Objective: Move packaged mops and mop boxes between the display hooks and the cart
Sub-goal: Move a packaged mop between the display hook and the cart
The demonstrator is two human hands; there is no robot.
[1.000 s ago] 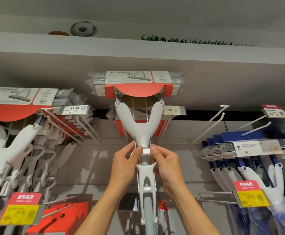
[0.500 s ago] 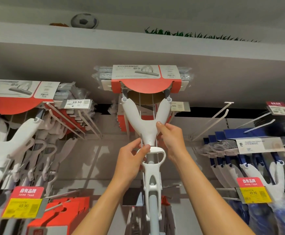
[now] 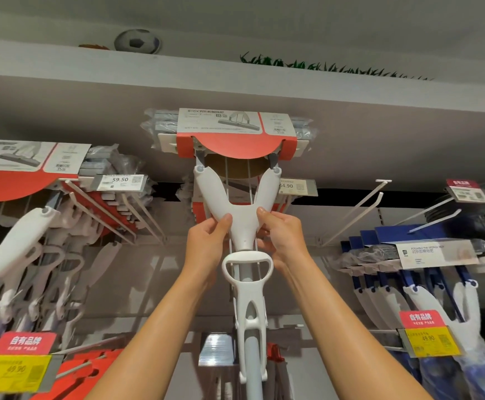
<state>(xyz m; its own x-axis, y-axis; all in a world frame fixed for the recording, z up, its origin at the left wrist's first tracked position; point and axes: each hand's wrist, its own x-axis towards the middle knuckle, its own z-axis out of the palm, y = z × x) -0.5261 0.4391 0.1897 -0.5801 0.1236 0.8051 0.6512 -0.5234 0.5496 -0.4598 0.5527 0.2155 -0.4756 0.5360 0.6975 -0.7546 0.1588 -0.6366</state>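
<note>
**Mop held at the yoke, up by the hooks**

My left hand [image 3: 206, 241] and right hand [image 3: 281, 238] grip the mop [image 3: 242, 223] from either side, fingers curled round the base of its white Y-shaped yoke, thumbs pressed on the front face. Just below my hands sits the wringer loop [image 3: 248, 262], and the pole [image 3: 251, 356] hangs straight down between my forearms and out of view.

Above my hands the yoke's two arms rise to the sponge head, wrapped in a red card sleeve [image 3: 235, 142]. The head sits high against the underside of the shelf [image 3: 379, 134]. Behind the yoke I can see thin hook wires [image 3: 226, 174] and a price tag [image 3: 288, 186] just right of the yoke, but I cannot tell whether the mop is hung on them or only held in front.

Left of my mop hangs a packed row of the same mops [image 3: 19, 226]; right of it stand bare hooks [image 3: 362, 206], and beyond those a row of blue mops [image 3: 437, 255].

The risks I see: my grip is low on a top-heavy load, so the head could tip forward or sideways; the sleeve could snag the wires and tear; and the long pole, swinging unseen below, could knock stock underneath.
</note>
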